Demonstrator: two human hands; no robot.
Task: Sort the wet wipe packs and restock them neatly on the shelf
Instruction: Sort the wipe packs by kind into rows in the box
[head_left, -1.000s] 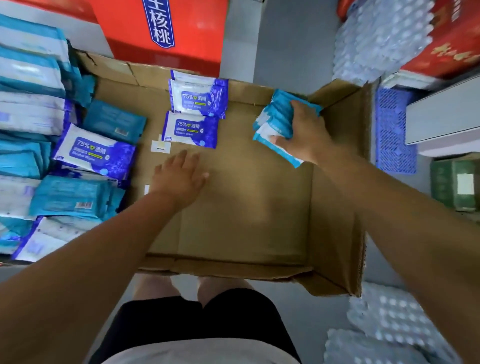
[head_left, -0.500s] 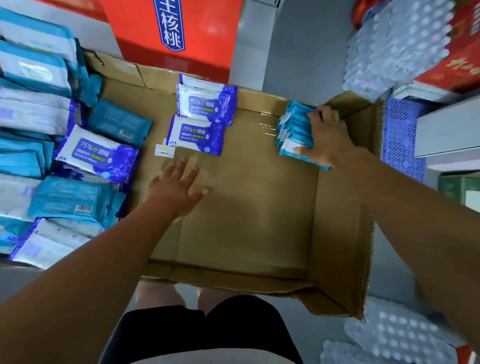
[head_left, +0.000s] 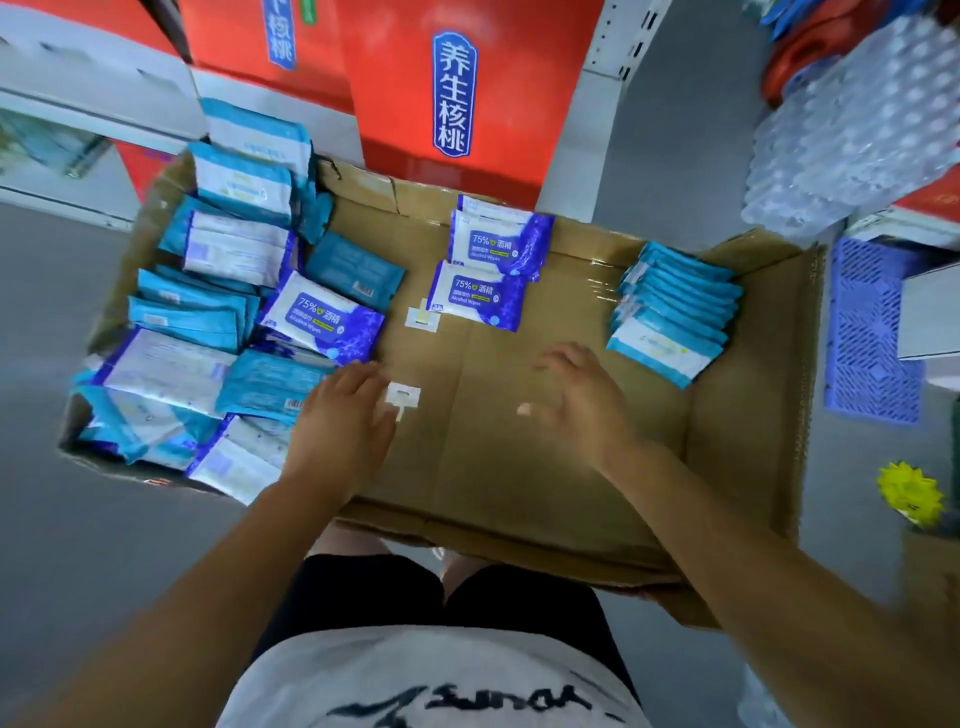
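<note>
Cardboard box (head_left: 519, 467) w/ glossy flat packs (head_left: 322, 317)

Bright, diffuse, from overhead. Soft, faint shade on the cardboard box (head_left: 519, 467) floor beneath both forearms. White sheen on clear tape (head_left: 597, 278) at far right of that floor. Heavy motion blur on right hand (head_left: 582, 400), fingertips smeared; slight on left hand (head_left: 343, 426). Sharpest mid-scene, print on wipe packs (head_left: 483, 296) legible. Wide-angle bending at edges: shelf rail (head_left: 62, 104) far left bowed, near forearms stretched. Smearing at right edge, across yellow object (head_left: 909, 493).
</note>
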